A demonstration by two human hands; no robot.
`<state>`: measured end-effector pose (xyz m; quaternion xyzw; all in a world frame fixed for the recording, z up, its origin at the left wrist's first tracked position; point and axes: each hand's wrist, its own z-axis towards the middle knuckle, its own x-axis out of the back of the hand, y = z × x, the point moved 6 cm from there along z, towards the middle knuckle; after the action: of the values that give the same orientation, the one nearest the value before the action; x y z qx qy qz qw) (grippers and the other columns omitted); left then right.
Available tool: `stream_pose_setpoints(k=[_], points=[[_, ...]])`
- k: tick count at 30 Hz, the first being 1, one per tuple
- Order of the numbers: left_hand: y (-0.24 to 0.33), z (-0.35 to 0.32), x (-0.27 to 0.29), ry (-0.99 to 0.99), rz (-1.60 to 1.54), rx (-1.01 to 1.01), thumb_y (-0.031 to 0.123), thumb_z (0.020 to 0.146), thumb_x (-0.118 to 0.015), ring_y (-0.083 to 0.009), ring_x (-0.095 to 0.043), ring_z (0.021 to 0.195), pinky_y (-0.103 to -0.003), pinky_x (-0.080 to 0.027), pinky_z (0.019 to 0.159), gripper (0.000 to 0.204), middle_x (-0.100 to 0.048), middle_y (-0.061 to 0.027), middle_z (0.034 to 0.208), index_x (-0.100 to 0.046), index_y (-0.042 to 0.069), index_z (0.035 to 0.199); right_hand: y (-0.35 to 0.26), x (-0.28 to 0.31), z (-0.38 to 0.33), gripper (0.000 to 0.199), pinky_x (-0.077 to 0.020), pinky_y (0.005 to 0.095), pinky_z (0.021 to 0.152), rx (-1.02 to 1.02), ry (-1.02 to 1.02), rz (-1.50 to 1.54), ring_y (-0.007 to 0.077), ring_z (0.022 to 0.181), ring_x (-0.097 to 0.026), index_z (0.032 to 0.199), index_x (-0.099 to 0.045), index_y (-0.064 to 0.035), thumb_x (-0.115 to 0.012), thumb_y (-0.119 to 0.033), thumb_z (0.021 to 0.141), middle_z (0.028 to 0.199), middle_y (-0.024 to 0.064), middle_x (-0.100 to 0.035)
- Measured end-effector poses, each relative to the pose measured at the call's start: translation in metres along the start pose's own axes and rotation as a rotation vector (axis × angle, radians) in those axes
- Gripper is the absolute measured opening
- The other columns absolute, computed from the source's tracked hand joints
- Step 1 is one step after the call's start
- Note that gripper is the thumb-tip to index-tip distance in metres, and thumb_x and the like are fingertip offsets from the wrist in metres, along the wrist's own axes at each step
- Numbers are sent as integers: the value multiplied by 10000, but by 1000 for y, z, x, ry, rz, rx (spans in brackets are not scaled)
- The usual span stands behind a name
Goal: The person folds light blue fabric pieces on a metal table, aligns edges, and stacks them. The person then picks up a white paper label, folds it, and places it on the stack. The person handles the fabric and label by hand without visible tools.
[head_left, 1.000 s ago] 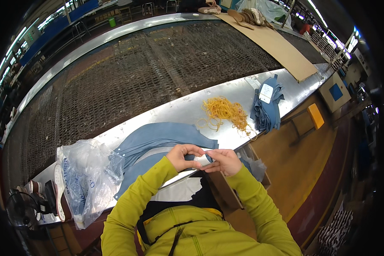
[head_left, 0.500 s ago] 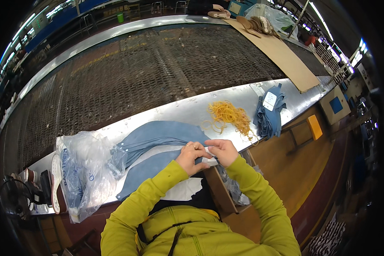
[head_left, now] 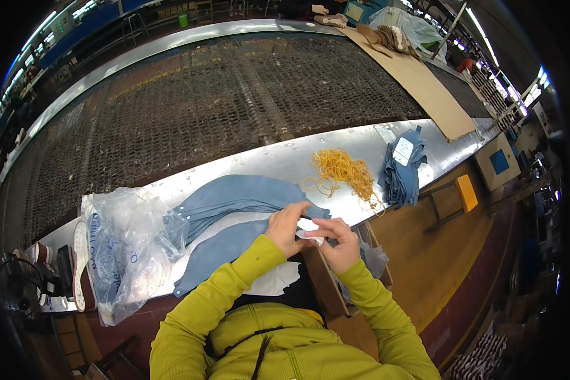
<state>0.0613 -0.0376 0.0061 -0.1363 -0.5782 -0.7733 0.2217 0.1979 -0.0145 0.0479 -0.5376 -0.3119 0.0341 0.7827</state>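
Observation:
My left hand (head_left: 285,229) has its fingers bent round the right end of a blue, leather-like cut piece (head_left: 221,250); its grip is partly hidden. Pinched in my right hand (head_left: 341,246) is a small white slip (head_left: 311,235), which lies between the two hands. Just beyond them, a fanned stack of similar curved blue pieces (head_left: 247,189) rests on the metal ledge. Farther right lie a heap of yellow rubber bands (head_left: 343,172) and a bundle of blue pieces (head_left: 399,174) with a white label (head_left: 403,152).
A printed clear plastic bag (head_left: 130,253) lies at the left, beside a shoe sole (head_left: 80,266). Beyond the ledge stretches a dark mesh conveyor (head_left: 221,95), with a cardboard strip (head_left: 418,88) at its right. An open box (head_left: 332,285) stands below the ledge near my right forearm.
My right hand has turned and come lower, and its fingers now point toward my left hand. The white slip now stands up, folded or crumpled, between them.

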Motion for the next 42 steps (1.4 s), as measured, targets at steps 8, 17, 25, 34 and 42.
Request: stream_pose_setpoints(k=[8,17,25,34,42], points=[[-1,1,-13,-305,253,49,137,695,-694,-226,-577,997,-388,-298,937,292,-679,-53,956,-694,157,986,3,9,-27,341,-436,283,602,92,24,-120,191,679,-547,922,-740,-133,-630,75,675,768,74,-586],[-1,7,2,-409,11,80,342,714,-738,-275,-570,1007,-379,-280,978,416,-687,-95,1003,-694,117,1062,13,6,-30,400,-491,274,634,300,20,-75,209,753,-623,1057,-690,-70,-633,99,698,871,126,-636],[-14,8,-5,-352,-135,295,387,735,-734,-271,-579,922,-345,-338,938,374,-701,-111,932,-723,103,977,26,12,-43,286,-521,260,696,21,263,533,154,801,-637,1059,-568,6,-663,45,793,910,131,-651],[-14,10,-1,-306,-285,283,295,729,-761,-230,-645,861,-345,-447,878,350,-699,-120,916,-706,82,1001,27,3,-21,439,-465,274,613,-57,138,42,153,674,-574,1147,-571,-22,-716,-2,734,781,63,-587],[-12,10,-1,-369,-318,233,286,782,-725,-219,-650,858,-324,-456,854,298,-694,-80,892,-657,79,985,-7,13,-2,338,-370,341,689,519,164,-602,206,755,-548,952,-662,-107,-663,-36,621,872,22,-582]])
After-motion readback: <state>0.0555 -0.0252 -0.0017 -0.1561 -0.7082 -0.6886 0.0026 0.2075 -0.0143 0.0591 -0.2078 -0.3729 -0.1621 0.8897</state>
